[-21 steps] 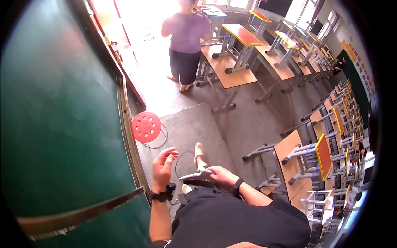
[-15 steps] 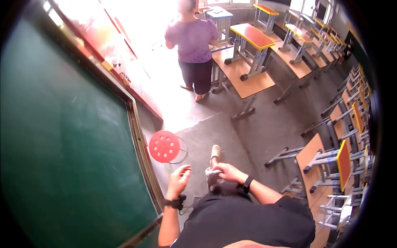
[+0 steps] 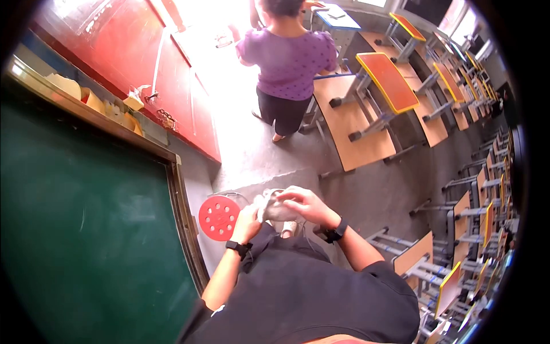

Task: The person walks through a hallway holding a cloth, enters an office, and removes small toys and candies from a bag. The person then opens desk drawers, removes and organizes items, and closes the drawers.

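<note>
In front of the person's waist, a pale cloth [image 3: 279, 211] hangs between two bare hands: the left hand [image 3: 247, 223] grasps its left edge, while the right hand [image 3: 308, 204] curves its fingers over the right part, whether gripping or merely resting I cannot tell. The step in hand looks like handling the bunched cloth, and shifting it would call for a sure hold at both sides; its long axis seems to run crosswise, with no clear pointing end. Beside the left hand is a red stool [image 3: 219, 218], and farther off a person in purple [image 3: 289, 63] stands by desks [image 3: 356, 123]
</note>
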Available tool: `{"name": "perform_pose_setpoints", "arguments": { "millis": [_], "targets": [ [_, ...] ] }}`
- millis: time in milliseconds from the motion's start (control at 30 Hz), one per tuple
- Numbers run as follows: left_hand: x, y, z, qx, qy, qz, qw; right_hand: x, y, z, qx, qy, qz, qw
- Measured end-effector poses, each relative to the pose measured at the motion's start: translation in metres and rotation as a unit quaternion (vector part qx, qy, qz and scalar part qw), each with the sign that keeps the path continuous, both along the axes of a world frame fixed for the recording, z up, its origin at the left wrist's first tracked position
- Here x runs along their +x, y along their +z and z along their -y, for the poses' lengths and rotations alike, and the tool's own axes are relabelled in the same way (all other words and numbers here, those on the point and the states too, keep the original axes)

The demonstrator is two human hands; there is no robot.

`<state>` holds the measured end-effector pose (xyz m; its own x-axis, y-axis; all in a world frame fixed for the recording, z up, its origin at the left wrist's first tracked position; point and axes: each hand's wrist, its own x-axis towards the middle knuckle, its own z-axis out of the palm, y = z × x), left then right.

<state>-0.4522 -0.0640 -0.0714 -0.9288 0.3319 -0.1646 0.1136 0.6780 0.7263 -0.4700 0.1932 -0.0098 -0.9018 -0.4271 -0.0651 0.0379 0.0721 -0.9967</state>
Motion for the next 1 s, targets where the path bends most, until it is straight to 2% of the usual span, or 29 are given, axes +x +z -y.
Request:
{"name": "perform_pose_setpoints", "arguments": {
  "millis": [67, 100, 200, 233, 267, 333, 400, 467, 533, 600, 633, 667, 733, 800, 867, 900, 933, 1000],
  "targets": [
    [-0.036, -0.009, 0.009, 0.025, 0.019, 0.019, 0.999, -0.032, 0.003, 0.001, 0.045, -0.063, 0.021, 0.997],
    [-0.06, -0.013, 0.014, 0.054, 0.031, 0.041, 0.997, -0.052, 0.01, 0.005, 0.014, -0.092, 0.032, 0.995],
    [-0.129, -0.022, 0.028, 0.026, 0.026, 0.034, 0.999, -0.104, 0.014, 0.018, 0.022, -0.16, 0.011, 0.987],
    [-0.156, -0.013, 0.036, 0.032, 0.019, -0.012, 0.999, -0.124, 0.019, 0.03, -0.014, -0.178, 0.034, 0.983],
    [-0.171, -0.014, 0.028, 0.004, 0.041, 0.026, 0.999, -0.139, 0.024, 0.032, -0.035, -0.195, 0.058, 0.978],
    [-0.223, 0.035, 0.022, 0.053, 0.06, 0.183, 0.98, -0.175, 0.027, 0.041, -0.015, -0.189, 0.026, 0.981],
    [-0.27, -0.006, 0.034, 0.117, 0.04, -0.073, 0.99, -0.223, 0.045, 0.055, 0.066, -0.144, -0.081, 0.984],
    [-0.309, 0.002, 0.043, 0.086, 0.008, -0.13, 0.988, -0.26, 0.074, 0.071, 0.117, -0.157, -0.093, 0.976],
    [-0.345, 0.044, 0.072, 0.12, -0.004, -0.07, 0.99, -0.295, 0.078, 0.083, 0.06, -0.163, -0.094, 0.98],
    [-0.37, 0.118, 0.091, 0.223, -0.037, -0.057, 0.972, -0.32, 0.118, 0.111, -0.064, -0.18, -0.024, 0.981],
    [-0.377, 0.123, 0.093, 0.262, -0.052, -0.065, 0.962, -0.326, 0.112, 0.113, -0.024, -0.179, -0.061, 0.982],
    [-0.377, 0.116, 0.084, 0.296, -0.07, -0.121, 0.945, -0.325, 0.103, 0.109, -0.01, -0.159, -0.047, 0.986],
    [-0.372, 0.121, 0.07, 0.279, -0.04, -0.118, 0.952, -0.328, 0.094, 0.112, -0.037, -0.135, -0.031, 0.99],
    [-0.379, 0.117, 0.064, 0.295, 0.035, -0.144, 0.944, -0.343, 0.105, 0.116, 0.003, -0.115, -0.069, 0.991],
    [-0.382, 0.122, 0.066, 0.311, 0.079, -0.08, 0.944, -0.36, 0.115, 0.118, 0.052, -0.098, -0.137, 0.984],
    [-0.387, 0.124, 0.067, 0.307, 0.079, -0.135, 0.939, -0.369, 0.122, 0.119, 0.085, -0.085, -0.172, 0.978],
    [-0.388, 0.117, 0.07, 0.305, 0.06, -0.143, 0.94, -0.375, 0.113, 0.119, 0.09, -0.063, -0.19, 0.976],
    [-0.397, 0.121, 0.084, 0.278, 0.052, -0.062, 0.957, -0.391, 0.106, 0.121, 0.097, -0.032, -0.229, 0.968]
  ]
}}
